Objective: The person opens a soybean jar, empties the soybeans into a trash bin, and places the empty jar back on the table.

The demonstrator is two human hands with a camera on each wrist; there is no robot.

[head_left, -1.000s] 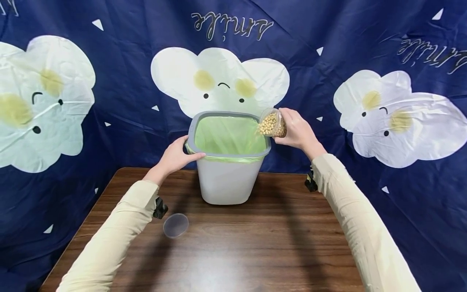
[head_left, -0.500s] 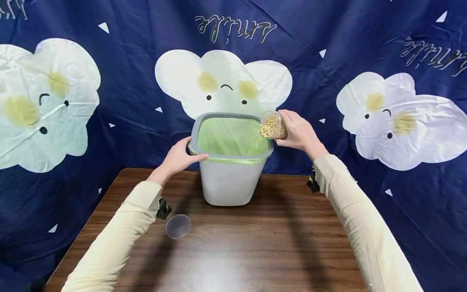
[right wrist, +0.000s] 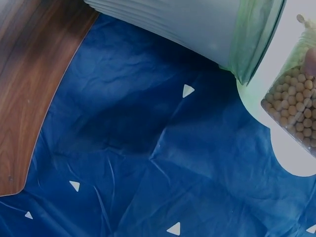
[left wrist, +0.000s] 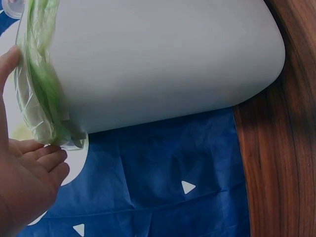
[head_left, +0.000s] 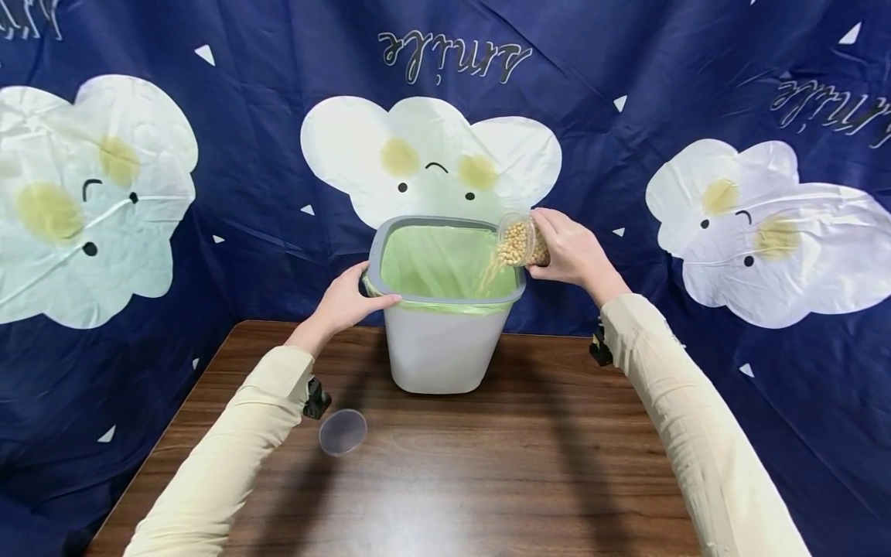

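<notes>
A white trash can [head_left: 443,348] with a grey rim stands on the table, lined with a green bag [head_left: 431,259]. My left hand [head_left: 344,298] grips its rim at the left, thumb in front and fingers round the side. In the left wrist view those fingertips [left wrist: 54,158] touch the folded-over bag. My right hand [head_left: 571,247] holds a clear jar [head_left: 524,238] tipped on its side over the rim's right corner. Soybeans [head_left: 493,271] stream from its mouth into the can. The right wrist view shows many beans [right wrist: 294,101] still inside the jar.
A clear round lid [head_left: 343,432] lies on the brown wooden table [head_left: 445,464], in front of the can and to the left. Behind the table hangs a dark blue cloth [head_left: 599,170] with white clouds.
More soybeans now pour from the jar, in a thicker stream than before. Both hands keep their places at the can; the whole view has shifted slightly.
</notes>
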